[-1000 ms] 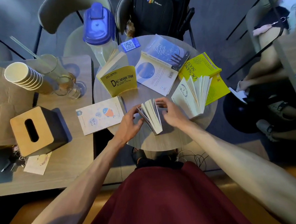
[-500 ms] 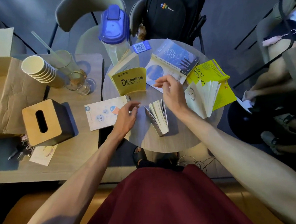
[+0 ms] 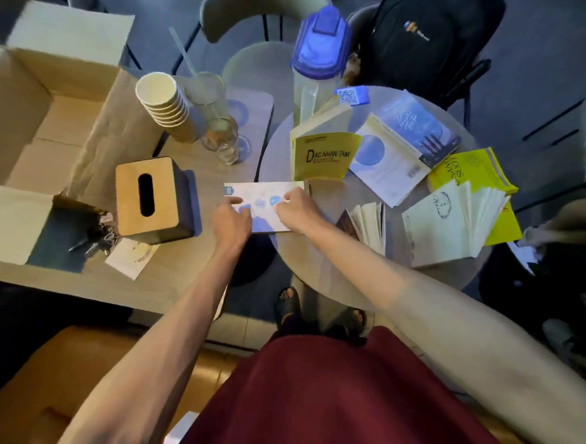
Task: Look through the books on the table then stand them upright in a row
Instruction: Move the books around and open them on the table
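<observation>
A: What is seen nearest the camera?

B: A dark red garment (image 3: 330, 401) is seen at the bottom, and two bare forearms are stretched from it toward the tables.

A: How are the hands placed?

B: Both are laid on a white book with blue fish drawings (image 3: 264, 194), which lies flat across the gap between the rectangular wooden table (image 3: 172, 284) and the round table (image 3: 307, 262). The left hand (image 3: 231, 222) is set on the book's near left part, its fingers bent and its forefinger stretched out over the cover. The right hand (image 3: 296, 211) is curled over the book's right end, with the edge pinched between thumb and fingers.

A: And the other books?

B: A small book with fanned pages (image 3: 367, 222) is stood just right of the right wrist. Farther right, a white book (image 3: 453, 225) is propped open against a yellow one (image 3: 470, 173). Beyond the hands, a yellow book titled "DAC NHAN TAM" (image 3: 325, 154) is stood open, and a blue-covered book (image 3: 403, 139) is spread flat to its right.

A: What is found on the left?

B: A wooden tissue box (image 3: 149, 199) and a bunch of keys (image 3: 95, 239) are seen near, then a stack of paper cups (image 3: 164, 102) and a glass (image 3: 221, 140) farther off, beside an open cardboard box (image 3: 24, 111). A blue-lidded pitcher (image 3: 319, 55) and a black backpack (image 3: 424, 32) are placed farthest.
</observation>
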